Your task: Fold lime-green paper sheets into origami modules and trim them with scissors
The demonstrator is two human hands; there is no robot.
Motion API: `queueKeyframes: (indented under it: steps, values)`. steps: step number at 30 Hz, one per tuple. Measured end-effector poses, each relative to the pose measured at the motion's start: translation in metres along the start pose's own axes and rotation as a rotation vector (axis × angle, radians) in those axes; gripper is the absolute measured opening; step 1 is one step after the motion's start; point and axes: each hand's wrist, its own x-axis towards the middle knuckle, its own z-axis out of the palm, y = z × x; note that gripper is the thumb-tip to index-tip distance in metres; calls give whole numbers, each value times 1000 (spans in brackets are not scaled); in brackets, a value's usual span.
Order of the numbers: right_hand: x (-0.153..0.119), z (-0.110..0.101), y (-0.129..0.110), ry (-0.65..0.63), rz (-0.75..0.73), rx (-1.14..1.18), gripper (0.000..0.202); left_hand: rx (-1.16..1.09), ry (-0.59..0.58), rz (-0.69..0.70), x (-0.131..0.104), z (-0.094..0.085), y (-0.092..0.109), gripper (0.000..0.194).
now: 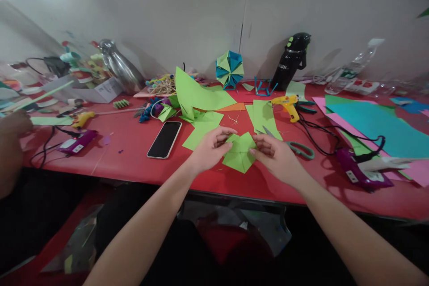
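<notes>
A folded piece of light green paper, creased into a many-sided shape, is between my two hands just above the red table's front edge. My left hand pinches its left side between thumb and fingers. On the opposite side, my right hand grips the paper's edge, its fingers curled. Scissors with green-grey handles lie beside my right hand, their blades partly behind it. Behind the paper lie green sheets. Left of my left hand rests a phone with a dark screen.
A yellow glue gun lies right of centre, its cable looping near a purple power strip. A blue-green paper ball and a black bottle stand at the back. Coloured sheets cover the right. Another person's hand is far left.
</notes>
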Motion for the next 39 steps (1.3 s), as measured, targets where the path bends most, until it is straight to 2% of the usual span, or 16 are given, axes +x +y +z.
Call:
queueKeyframes:
  steps: [3,8,12,16,20,22,25,26,29,31,34,39]
  values:
    - [-2,5,-3,-39,4,-49,28,-36,-15,7,-2,4,-2,27]
    - [-6,10,-10,-7,47,-165,39,-195,-27,-103,-5,9,-10,27]
    - [-8,11,-11,35,56,-82,35,-203,-52,-101,-7,10,-15,33]
    - [-9,13,-10,129,92,51,31,-75,-49,-58,-9,13,-18,37]
    - [-9,15,-7,68,119,142,31,-43,25,-37,-9,16,-18,26]
    - [-10,15,-7,71,88,68,42,-55,38,-46,-8,16,-16,22]
    - [-10,13,-8,128,32,-81,60,-16,-32,-42,-9,16,-13,24]
    - [-10,13,-8,139,20,-97,59,6,-59,-33,-10,16,-12,24]
    - [-8,11,-13,139,-38,-131,32,37,-121,-45,-13,16,-9,25]
    - [-8,9,-17,140,-108,-201,24,41,-143,-78,-14,15,-7,27]
    - [-11,3,-21,184,-140,-274,29,75,-122,-115,-15,13,-4,32]
    - [-9,-23,-10,366,-54,-488,50,56,-92,-158,-12,7,-8,25]
